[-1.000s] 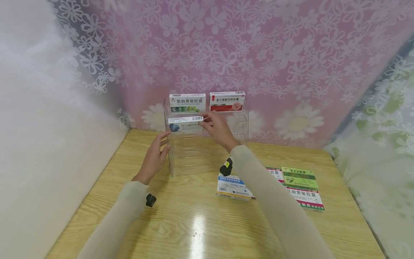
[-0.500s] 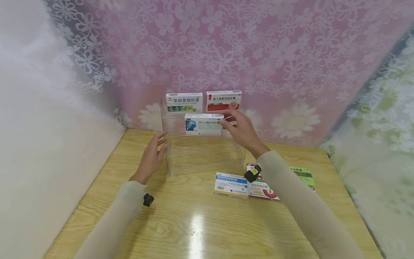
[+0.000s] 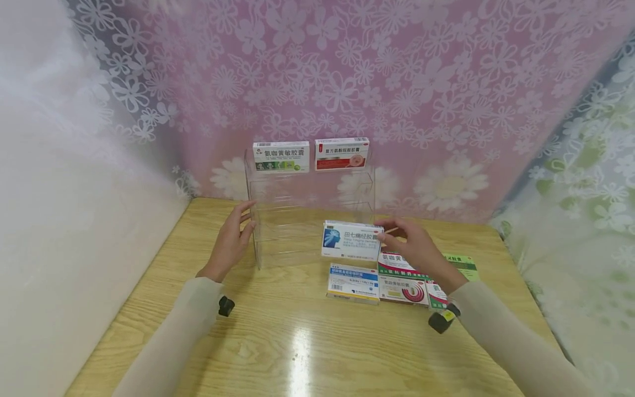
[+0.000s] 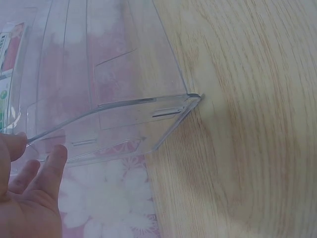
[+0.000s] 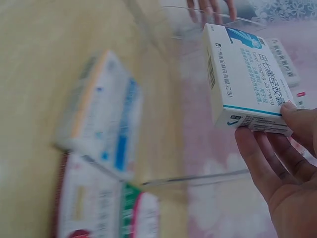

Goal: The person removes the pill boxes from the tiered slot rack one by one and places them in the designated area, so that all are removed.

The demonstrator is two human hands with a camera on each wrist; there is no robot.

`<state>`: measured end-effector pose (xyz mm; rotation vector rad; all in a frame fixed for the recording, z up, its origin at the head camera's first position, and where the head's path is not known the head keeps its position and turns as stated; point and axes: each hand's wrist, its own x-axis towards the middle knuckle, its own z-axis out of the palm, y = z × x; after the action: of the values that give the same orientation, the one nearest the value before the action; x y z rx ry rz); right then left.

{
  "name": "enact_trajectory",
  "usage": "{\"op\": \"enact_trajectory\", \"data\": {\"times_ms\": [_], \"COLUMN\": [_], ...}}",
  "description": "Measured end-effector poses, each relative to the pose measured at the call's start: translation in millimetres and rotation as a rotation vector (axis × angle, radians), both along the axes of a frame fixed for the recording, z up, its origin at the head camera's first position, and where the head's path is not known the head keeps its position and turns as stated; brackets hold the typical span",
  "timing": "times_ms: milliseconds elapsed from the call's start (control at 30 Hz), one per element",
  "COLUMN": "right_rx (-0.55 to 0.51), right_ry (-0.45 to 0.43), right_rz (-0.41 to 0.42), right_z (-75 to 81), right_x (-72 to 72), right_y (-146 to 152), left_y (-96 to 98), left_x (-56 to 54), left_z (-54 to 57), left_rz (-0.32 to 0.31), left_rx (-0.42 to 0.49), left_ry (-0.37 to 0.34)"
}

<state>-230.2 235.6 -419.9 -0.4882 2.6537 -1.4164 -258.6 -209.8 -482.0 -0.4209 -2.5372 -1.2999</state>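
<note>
My right hand pinches a white medicine box by its right end. Its front has a blue head picture. In the right wrist view the thumb lies on the printed face of the box, with the fingers under its end. The box is in front of the lower right part of a clear acrylic rack, above the boxes on the table. My left hand rests its loosely extended fingers against the rack's left side; the left wrist view shows the fingertips right at the edge of the side panel.
The rack's top tier holds a green-and-white box and a red-and-white box. On the wooden table lie a blue-and-white box, a white box with a red arc and several others. A floral cloth hangs behind.
My right hand has drawn the blue-pictured medicine box from the rack's second tier, moving it right and down in front of the rack. My left hand stays at the rack's side.
</note>
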Motion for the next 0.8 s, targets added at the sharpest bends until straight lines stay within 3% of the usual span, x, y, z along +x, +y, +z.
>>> {"op": "enact_trajectory", "data": {"times_ms": [233, 433, 633, 800], "right_rx": [-0.068, -0.015, -0.015, 0.067], "right_ry": [-0.183, -0.28, -0.319, -0.219], "right_rz": [0.038, 0.035, 0.054, 0.043], "right_z": [-48.6, -79.3, -96.9, -103.6], "right_x": [40.7, 63.9, 76.2, 79.3], "right_y": [30.9, 33.2, 27.2, 23.8], "left_y": [0.9, 1.6, 2.0, 2.2], "left_x": [0.6, 2.9, 3.7, 2.6], "left_z": [2.2, 5.3, 7.0, 6.7], "left_rz": [0.002, 0.0, -0.003, -0.001], "left_rx": [0.005, 0.002, 0.0, -0.001], "left_ry": [-0.027, -0.03, -0.033, -0.029]}}
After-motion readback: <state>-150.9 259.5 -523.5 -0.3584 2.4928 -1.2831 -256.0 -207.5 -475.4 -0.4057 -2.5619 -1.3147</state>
